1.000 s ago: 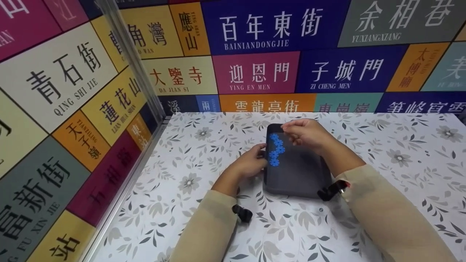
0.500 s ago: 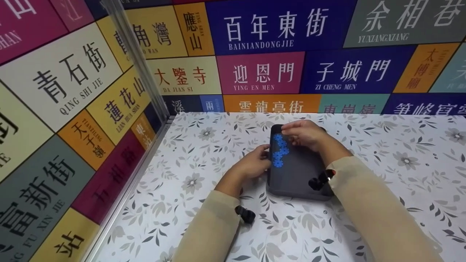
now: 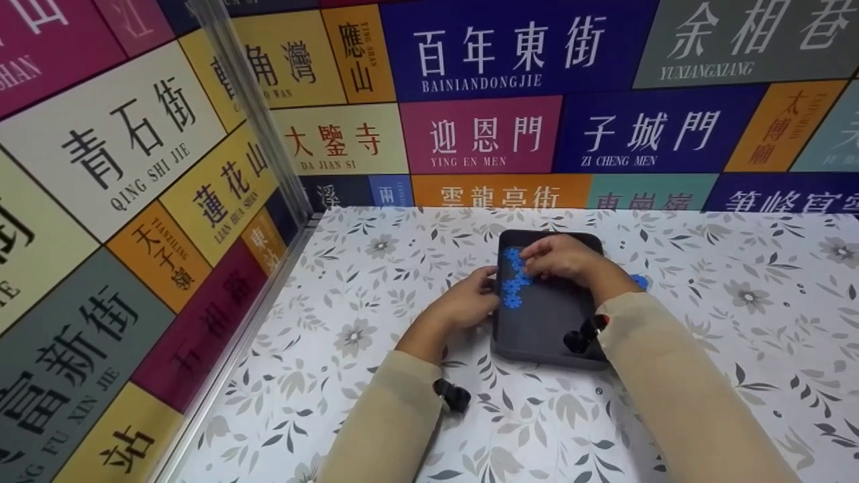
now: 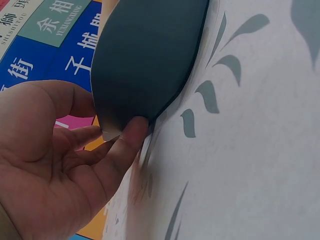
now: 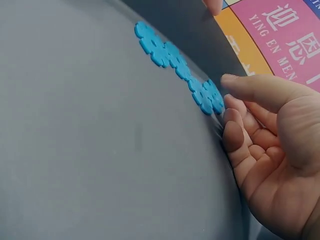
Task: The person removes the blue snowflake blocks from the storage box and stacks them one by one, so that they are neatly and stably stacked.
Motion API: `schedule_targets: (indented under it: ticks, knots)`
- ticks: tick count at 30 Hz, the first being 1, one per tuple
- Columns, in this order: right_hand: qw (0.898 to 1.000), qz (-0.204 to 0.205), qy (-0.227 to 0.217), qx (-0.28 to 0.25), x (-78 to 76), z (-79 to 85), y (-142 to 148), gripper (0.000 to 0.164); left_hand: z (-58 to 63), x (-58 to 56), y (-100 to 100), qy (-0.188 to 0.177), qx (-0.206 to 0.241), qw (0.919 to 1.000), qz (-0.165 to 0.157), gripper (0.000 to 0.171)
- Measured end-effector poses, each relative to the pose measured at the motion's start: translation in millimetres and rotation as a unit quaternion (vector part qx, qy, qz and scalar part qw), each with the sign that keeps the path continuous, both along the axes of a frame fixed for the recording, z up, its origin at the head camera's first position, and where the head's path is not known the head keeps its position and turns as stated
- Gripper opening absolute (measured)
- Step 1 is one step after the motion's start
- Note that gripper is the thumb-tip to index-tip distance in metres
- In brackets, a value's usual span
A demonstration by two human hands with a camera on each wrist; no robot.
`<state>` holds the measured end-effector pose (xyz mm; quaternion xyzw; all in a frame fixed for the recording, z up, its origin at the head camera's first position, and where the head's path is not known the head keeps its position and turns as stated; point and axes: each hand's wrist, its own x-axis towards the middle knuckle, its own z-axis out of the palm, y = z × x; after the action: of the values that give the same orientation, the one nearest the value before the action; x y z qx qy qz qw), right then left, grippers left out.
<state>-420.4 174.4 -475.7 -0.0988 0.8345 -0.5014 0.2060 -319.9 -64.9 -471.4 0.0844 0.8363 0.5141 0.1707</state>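
A dark grey tray [image 3: 553, 329] lies on the table with its long side running away from me. Several blue flower-shaped plastic pieces [image 3: 513, 302] form a wavy line along its left side, joined or touching. My left hand [image 3: 466, 298] holds the tray's left wall; the left wrist view shows the fingers [image 4: 131, 132] against it. Over the far part of the tray is my right hand [image 3: 560, 258]. In the right wrist view its loosely bent fingers [image 5: 232, 135] sit beside the end flower piece [image 5: 214, 95], with no piece visible between thumb and fingers.
Another blue piece [image 3: 639, 280] shows right of the tray, partly behind my right forearm. The table [image 3: 362, 275] has a leaf-and-flower patterned cover. Panels with Chinese lettering [image 3: 480, 134] stand behind and along the left.
My right hand has drawn slightly toward me from the tray's far edge, uncovering that edge. A blue piece right of the tray has come into sight. My left hand stays at the wall.
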Motion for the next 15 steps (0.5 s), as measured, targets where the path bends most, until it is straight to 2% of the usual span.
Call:
schedule_targets:
  ticks: [7, 15]
  knots:
    - [0.997, 0.032, 0.045, 0.059, 2.3, -1.7, 0.9, 0.047, 1.1, 0.0, 0.8, -0.001, -0.002, 1.0, 0.001, 0.073]
    - [0.99, 0.057, 0.072, 0.111, 0.3, -3.5, -0.2, 0.045, -0.2, 0.5, 1.6, -0.031, 0.037, 0.9988, 0.005, 0.075]
